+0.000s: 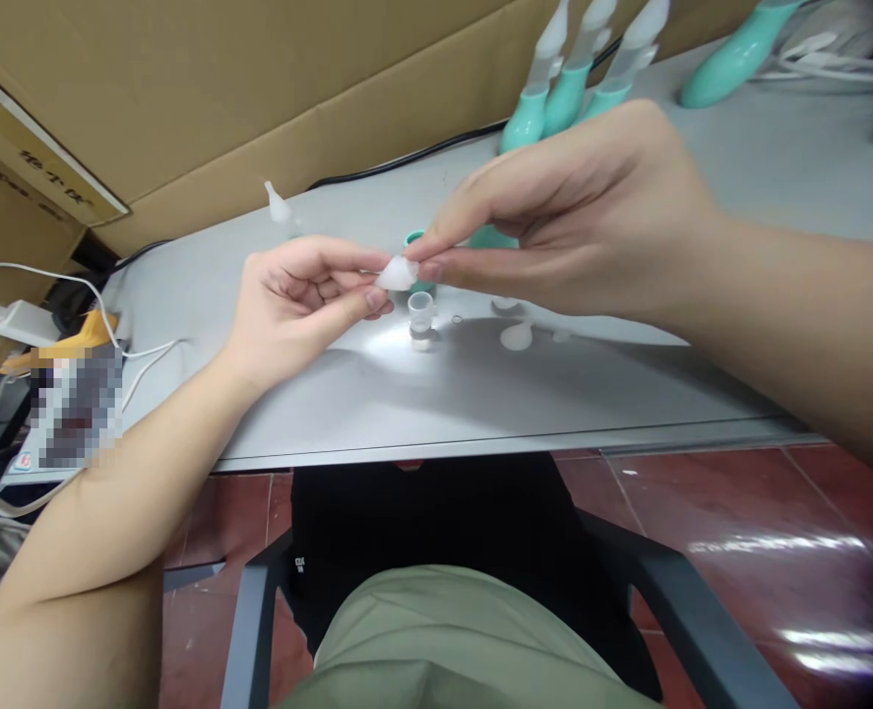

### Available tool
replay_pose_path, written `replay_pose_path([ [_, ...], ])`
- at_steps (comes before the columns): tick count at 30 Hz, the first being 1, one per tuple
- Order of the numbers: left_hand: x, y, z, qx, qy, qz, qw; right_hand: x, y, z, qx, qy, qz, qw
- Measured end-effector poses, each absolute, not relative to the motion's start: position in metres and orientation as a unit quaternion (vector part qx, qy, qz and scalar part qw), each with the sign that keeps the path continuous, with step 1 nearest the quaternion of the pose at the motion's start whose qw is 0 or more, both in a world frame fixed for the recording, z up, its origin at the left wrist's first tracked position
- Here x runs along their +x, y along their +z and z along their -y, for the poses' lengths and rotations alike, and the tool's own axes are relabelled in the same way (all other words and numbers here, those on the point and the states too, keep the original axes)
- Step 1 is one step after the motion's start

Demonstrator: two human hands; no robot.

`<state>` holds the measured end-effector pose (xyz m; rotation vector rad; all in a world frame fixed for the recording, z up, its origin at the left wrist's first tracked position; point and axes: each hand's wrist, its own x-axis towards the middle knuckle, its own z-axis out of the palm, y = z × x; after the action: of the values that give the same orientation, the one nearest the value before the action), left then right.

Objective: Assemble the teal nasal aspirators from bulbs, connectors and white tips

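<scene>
Between both hands is a small white translucent tip (398, 274). My left hand (310, 300) pinches its left end between thumb and fingers. The thumb and index finger of my right hand (554, 212) close on its right end. Just below stands a clear cylindrical piece (420, 313) on the grey table (333, 404). A teal part (414, 238) shows behind the fingertips, partly hidden. To the right lie a white teardrop-shaped tip (517, 336) and a small clear ring (458, 319).
Several teal bulbs with white tips (525, 118) stand at the back; another teal bulb (735, 64) is farther right. A white tip (278, 205) stands back left. Cables, a white plug (27, 323) and a yellow object (82, 340) are at left. Cardboard (221, 89) borders the table.
</scene>
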<state>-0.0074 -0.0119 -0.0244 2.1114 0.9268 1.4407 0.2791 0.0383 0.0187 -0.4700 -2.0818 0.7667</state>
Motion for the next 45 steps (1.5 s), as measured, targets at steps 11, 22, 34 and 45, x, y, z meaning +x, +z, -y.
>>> replay_pose_path([
  [11,-0.009,-0.023,0.01,0.761,0.515,-0.327,0.222,0.279,0.019,-0.041,-0.19,0.219,0.872,0.395],
  [22,-0.008,-0.024,0.013,0.765,0.512,-0.324,0.218,0.278,0.022,-0.044,-0.187,0.317,0.847,0.382],
  [34,-0.007,-0.02,0.015,0.779,0.512,-0.289,0.218,0.278,0.024,-0.045,-0.173,0.441,0.812,0.341],
  [45,-0.005,-0.019,0.014,0.735,0.523,-0.322,0.288,0.275,0.024,-0.04,-0.139,0.44,0.818,0.343],
])
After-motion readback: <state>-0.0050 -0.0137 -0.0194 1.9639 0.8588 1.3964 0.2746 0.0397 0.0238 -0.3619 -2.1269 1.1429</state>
